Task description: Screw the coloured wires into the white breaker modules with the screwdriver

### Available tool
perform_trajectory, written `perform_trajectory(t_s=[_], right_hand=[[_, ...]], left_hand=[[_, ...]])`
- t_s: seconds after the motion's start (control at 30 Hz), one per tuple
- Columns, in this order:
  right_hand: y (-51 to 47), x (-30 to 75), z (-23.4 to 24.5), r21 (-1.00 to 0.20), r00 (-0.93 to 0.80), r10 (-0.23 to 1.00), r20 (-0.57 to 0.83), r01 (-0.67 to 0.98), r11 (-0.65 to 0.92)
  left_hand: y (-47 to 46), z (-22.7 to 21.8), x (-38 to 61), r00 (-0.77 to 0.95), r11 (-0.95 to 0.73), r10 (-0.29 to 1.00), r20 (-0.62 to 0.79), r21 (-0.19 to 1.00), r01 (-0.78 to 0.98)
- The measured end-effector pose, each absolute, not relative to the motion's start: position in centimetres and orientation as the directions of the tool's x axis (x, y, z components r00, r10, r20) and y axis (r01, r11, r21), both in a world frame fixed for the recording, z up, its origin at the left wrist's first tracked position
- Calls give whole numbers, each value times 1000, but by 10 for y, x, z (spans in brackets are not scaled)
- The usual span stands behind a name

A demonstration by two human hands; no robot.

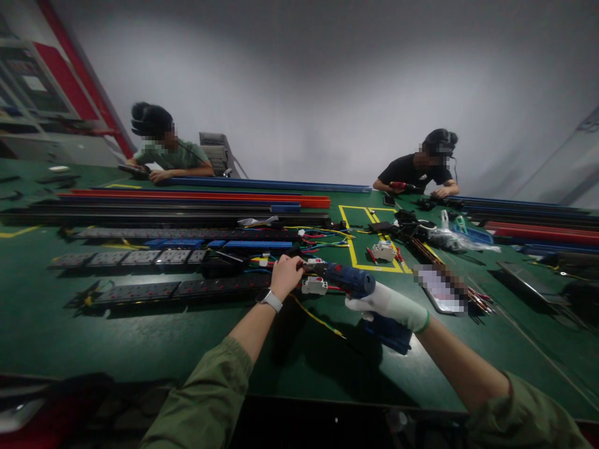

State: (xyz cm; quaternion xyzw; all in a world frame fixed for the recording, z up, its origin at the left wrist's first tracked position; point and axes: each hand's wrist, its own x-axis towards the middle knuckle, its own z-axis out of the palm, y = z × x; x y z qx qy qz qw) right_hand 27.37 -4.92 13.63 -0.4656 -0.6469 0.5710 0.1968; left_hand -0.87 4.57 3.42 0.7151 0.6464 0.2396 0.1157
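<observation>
My right hand (393, 305), in a white glove, grips a blue cordless drill (349, 279) by its handle. The drill lies nearly level, its nose pointing left. At that nose my bare left hand (286, 277), a watch on its wrist, has its fingers pinched together. What they pinch is too small and dark to make out. White circuit breakers (314, 285) with coloured wires sit just under the drill's front end. To the left stretches a black power strip (187, 290) with red parts, its right end partly behind my left hand. A yellow-green wire (321, 318) trails over the table below.
More socket strips (126, 258) and long blue and orange profiles (201, 198) lie across the green table (154, 346). Right of the drill are another white breaker (384, 251), a phone (442, 290), rods and a plastic bag (461, 238). Two people work at the far edge.
</observation>
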Motion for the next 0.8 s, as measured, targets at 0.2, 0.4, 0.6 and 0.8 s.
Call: perform_trajectory(t_s=[0.2,0.4,0.6,0.8], right_hand=[[-49,274,139,-928,-509,822,-256,368,-61],[-51,272,141,-920,-503,823,-264,389,-57],[-53,272,146,-917,-497,828,-260,397,-49],[-52,272,142,-923,-498,831,-246,383,-43]], left_hand=[[46,32,-9,51,-153,974,219,480,864],[47,31,-9,47,-139,977,207,456,879],[46,32,-9,44,-143,975,217,467,872],[48,30,-9,53,-153,974,221,467,871]])
